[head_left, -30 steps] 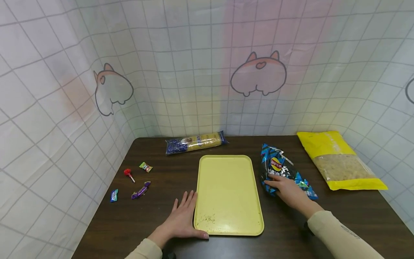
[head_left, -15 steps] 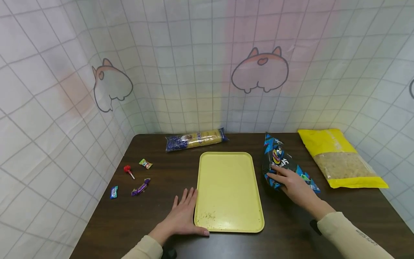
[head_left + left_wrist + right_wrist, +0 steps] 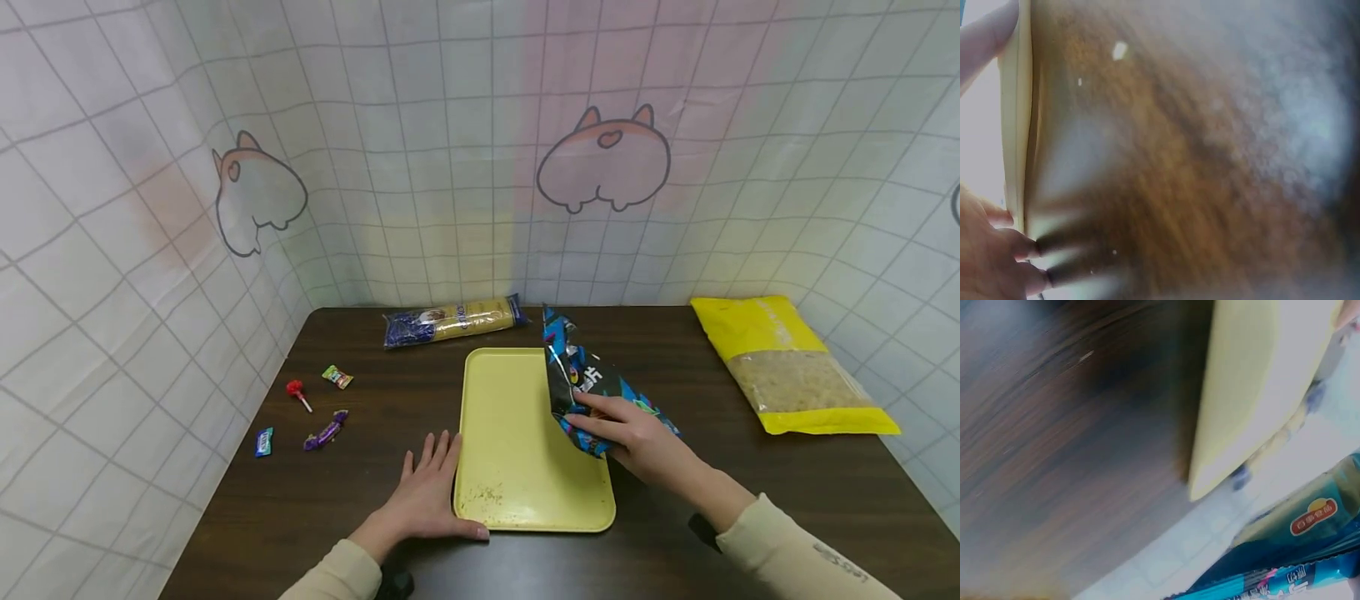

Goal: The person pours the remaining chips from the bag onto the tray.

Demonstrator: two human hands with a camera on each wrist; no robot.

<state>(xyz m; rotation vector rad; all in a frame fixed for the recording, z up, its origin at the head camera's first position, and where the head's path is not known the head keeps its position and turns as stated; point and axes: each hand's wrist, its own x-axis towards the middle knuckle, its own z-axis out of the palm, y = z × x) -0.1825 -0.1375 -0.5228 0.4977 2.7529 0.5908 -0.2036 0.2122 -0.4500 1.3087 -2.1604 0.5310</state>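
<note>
A black and blue chip bag [image 3: 558, 367] is gripped by my right hand [image 3: 637, 437], tilted over the right side of a pale yellow tray [image 3: 510, 492]. In the right wrist view the chip bag [image 3: 1310, 537] fills the lower right corner and the tray [image 3: 1241, 394] stretches above it. With fingers spread, my left hand [image 3: 427, 498] lies at the tray's lower left corner, thumb along the front rim. The left wrist view shows the fingertips [image 3: 1025, 244] of that hand right by the tray's edge [image 3: 1016, 125].
Behind the tray lies a pasta packet [image 3: 457, 323]. A yellow bag of grain-like food [image 3: 787, 367] lies at the back right. On the left are a red lollipop [image 3: 297, 393], a green candy [image 3: 337, 377], a purple candy [image 3: 327, 430] and a blue candy [image 3: 264, 442].
My right hand has carried the chip bag from the table right of the tray leftward over the tray's right side. The left hand has stayed in place.
</note>
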